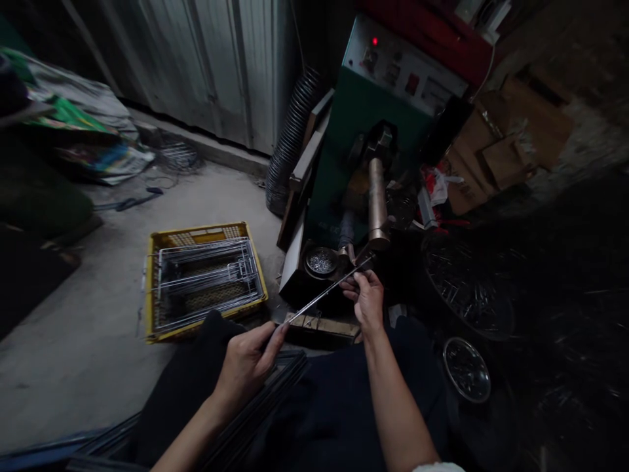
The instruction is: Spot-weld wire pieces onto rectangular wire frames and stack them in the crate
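Plainly, left hand [251, 359] and right hand [367, 300] are gripping a metal piece [318, 299]. A machine [334, 141] is standing at their one o'clock, a crate [151, 282] at nine.

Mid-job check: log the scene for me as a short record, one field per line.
left hand: closed on the near end of a thin metal piece
right hand: at the piece's far end; grip unclear
machine: green, ahead of the hands; red light lit
dish: round, left of the right hand, holding small metal bits
crate: yellow, on the floor at left, holding wire frames
lighting: dim
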Motion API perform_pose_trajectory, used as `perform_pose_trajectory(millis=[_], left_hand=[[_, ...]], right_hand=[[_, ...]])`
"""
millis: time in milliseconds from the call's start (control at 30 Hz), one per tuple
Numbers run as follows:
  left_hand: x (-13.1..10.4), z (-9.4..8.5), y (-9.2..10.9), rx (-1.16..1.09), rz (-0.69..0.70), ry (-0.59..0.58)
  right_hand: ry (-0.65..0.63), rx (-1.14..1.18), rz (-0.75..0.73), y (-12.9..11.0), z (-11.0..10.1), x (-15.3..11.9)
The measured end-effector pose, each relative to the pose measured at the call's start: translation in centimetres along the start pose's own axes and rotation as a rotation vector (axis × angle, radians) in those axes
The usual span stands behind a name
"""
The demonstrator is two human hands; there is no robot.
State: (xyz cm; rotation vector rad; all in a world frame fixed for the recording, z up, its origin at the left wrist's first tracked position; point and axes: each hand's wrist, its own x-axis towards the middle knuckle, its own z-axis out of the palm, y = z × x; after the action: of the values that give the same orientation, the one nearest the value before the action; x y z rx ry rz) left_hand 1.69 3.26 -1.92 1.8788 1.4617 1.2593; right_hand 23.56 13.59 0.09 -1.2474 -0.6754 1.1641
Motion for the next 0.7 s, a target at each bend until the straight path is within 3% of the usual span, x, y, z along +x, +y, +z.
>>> perform_pose_trajectory(millis=[700], left_hand=[[0.01, 0.55, -0.74, 0.010, 0.018, 0.018]], right_hand=[[-0.015, 0.001, -0.029, -0.03, 0.18, 0.57]])
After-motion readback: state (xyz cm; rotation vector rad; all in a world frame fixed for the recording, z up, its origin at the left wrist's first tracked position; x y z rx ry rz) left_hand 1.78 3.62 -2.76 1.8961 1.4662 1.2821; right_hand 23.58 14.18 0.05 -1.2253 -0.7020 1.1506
